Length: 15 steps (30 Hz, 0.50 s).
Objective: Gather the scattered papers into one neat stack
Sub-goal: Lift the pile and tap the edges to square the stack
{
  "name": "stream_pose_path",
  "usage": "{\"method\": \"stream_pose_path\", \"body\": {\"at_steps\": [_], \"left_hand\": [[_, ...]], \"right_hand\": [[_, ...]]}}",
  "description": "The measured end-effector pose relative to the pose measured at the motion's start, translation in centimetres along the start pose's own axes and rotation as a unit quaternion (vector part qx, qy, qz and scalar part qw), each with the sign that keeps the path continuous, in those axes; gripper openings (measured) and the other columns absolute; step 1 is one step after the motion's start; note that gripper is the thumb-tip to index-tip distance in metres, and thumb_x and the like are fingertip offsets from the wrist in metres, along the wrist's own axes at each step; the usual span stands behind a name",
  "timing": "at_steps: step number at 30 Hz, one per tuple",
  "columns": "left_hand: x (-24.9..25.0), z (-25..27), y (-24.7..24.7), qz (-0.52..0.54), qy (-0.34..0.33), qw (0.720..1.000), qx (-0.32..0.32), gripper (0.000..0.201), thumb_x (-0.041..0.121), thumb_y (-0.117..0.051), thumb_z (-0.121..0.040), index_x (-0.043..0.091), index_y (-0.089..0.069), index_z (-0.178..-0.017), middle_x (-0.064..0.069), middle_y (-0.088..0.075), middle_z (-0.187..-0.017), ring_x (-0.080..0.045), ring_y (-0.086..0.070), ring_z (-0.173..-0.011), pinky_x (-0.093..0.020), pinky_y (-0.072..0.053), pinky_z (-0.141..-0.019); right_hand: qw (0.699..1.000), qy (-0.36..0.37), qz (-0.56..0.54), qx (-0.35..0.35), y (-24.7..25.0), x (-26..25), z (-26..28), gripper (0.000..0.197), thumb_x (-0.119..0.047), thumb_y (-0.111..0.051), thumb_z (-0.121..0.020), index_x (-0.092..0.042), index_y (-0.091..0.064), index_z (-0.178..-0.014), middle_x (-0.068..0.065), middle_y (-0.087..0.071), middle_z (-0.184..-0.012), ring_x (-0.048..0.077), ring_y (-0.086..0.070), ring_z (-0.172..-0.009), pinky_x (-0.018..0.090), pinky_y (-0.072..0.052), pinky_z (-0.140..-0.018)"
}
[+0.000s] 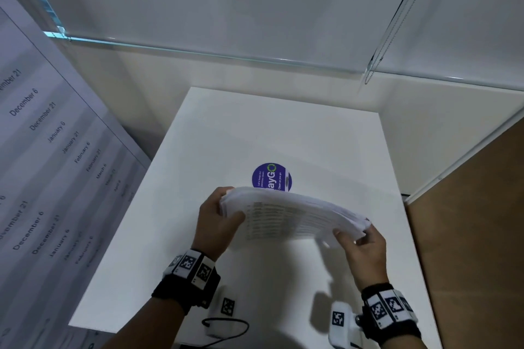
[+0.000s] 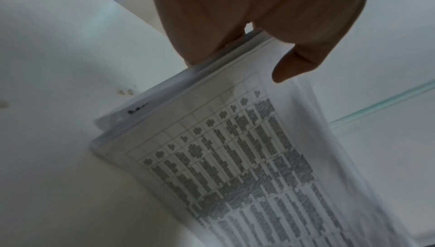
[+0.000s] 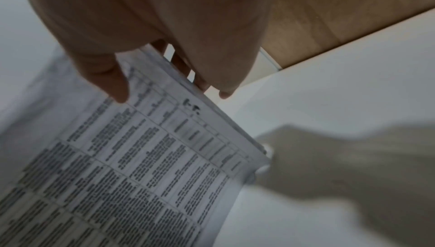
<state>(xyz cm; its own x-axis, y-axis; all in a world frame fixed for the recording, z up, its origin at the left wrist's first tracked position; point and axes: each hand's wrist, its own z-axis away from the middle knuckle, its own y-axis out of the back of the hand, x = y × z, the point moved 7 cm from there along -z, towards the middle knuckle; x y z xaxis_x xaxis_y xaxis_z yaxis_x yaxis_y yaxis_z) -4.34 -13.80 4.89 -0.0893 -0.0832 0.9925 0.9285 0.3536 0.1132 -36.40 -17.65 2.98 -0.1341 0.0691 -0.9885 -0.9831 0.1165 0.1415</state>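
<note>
A stack of printed papers (image 1: 295, 217) with grey table text is held in the air above the white table (image 1: 198, 150), bowed upward in the middle. My left hand (image 1: 224, 214) grips its left end, thumb on the printed side and fingers behind. My right hand (image 1: 355, 236) grips the right end the same way. The left wrist view shows the stack (image 2: 223, 158) with its edges roughly aligned under my left hand (image 2: 247, 46). The right wrist view shows the stack (image 3: 141, 158) pinched by my right hand (image 3: 164, 76).
A round purple sticker (image 1: 271, 177) lies on the table just beyond the papers. A large printed board with dates (image 1: 42, 164) leans at the left. A brown panel (image 1: 467, 221) borders the right. A black cable (image 1: 226, 326) lies at the near edge.
</note>
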Motion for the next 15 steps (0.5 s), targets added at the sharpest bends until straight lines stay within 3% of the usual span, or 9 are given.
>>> {"method": "stream_pose_path", "body": {"at_steps": [2,4,6,8,11,15], "left_hand": [[-0.5,0.1,-0.3,-0.026,0.007,1.0,0.011,0.024,0.027,-0.067,-0.066,0.017,-0.068,-0.089,0.0,-0.073,-0.081,-0.015,-0.068,-0.073,-0.04,-0.057,-0.063],[-0.5,0.0,-0.4,-0.035,0.004,0.999,0.024,0.016,0.023,-0.063,-0.071,0.016,-0.07,-0.084,0.0,-0.073,-0.08,-0.018,-0.069,-0.073,-0.041,-0.057,-0.062],[0.1,-0.1,-0.2,-0.03,-0.005,0.999,0.039,0.013,0.02,-0.062,-0.072,0.017,-0.069,-0.082,-0.006,-0.072,-0.08,-0.025,-0.069,-0.074,-0.046,-0.057,-0.064],[1.2,-0.5,0.3,-0.028,-0.017,0.998,0.051,0.012,0.014,-0.063,-0.074,0.017,-0.068,-0.084,-0.008,-0.071,-0.08,-0.024,-0.069,-0.074,-0.043,-0.057,-0.064],[2.5,-1.7,1.2,-0.087,-0.039,0.994,0.05,0.01,0.014,-0.067,-0.081,0.016,-0.065,-0.091,0.001,-0.069,-0.08,-0.02,-0.067,-0.076,-0.035,-0.057,-0.061],[1.9,-3.0,1.1,-0.109,-0.01,0.994,0.022,0.015,0.007,-0.061,-0.087,0.02,-0.062,-0.094,0.005,-0.068,-0.086,-0.001,-0.061,-0.071,-0.027,-0.049,-0.064]], "right_hand": [[1.0,-0.022,-0.001,0.012,-0.3,0.8,0.2,0.019,0.005,-0.069,-0.086,-0.014,-0.07,-0.09,0.005,-0.073,-0.084,0.023,-0.067,-0.083,0.029,-0.054,-0.074],[0.999,-0.025,0.002,0.026,-0.4,0.6,0.1,0.013,0.002,-0.068,-0.089,-0.011,-0.069,-0.09,-0.002,-0.072,-0.077,0.017,-0.066,-0.079,0.018,-0.053,-0.069],[0.999,-0.015,-0.003,0.037,-0.2,-0.4,-0.1,0.01,0.0,-0.068,-0.09,-0.005,-0.07,-0.099,0.001,-0.073,-0.084,0.013,-0.069,-0.079,0.009,-0.052,-0.066],[0.999,0.006,-0.002,0.037,0.1,-1.9,-0.4,0.012,-0.001,-0.067,-0.091,-0.007,-0.07,-0.101,0.0,-0.073,-0.09,-0.001,-0.07,-0.078,0.007,-0.052,-0.068],[0.999,0.04,0.008,0.007,0.5,-4.1,-1.1,0.012,-0.005,-0.067,-0.092,-0.016,-0.071,-0.096,-0.004,-0.077,-0.083,0.001,-0.071,-0.079,0.015,-0.057,-0.071],[0.998,0.045,0.029,-0.02,0.2,-4.3,-1.8,0.011,-0.008,-0.064,-0.094,-0.014,-0.073,-0.098,0.005,-0.078,-0.092,0.025,-0.074,-0.091,0.039,-0.06,-0.083]]}}
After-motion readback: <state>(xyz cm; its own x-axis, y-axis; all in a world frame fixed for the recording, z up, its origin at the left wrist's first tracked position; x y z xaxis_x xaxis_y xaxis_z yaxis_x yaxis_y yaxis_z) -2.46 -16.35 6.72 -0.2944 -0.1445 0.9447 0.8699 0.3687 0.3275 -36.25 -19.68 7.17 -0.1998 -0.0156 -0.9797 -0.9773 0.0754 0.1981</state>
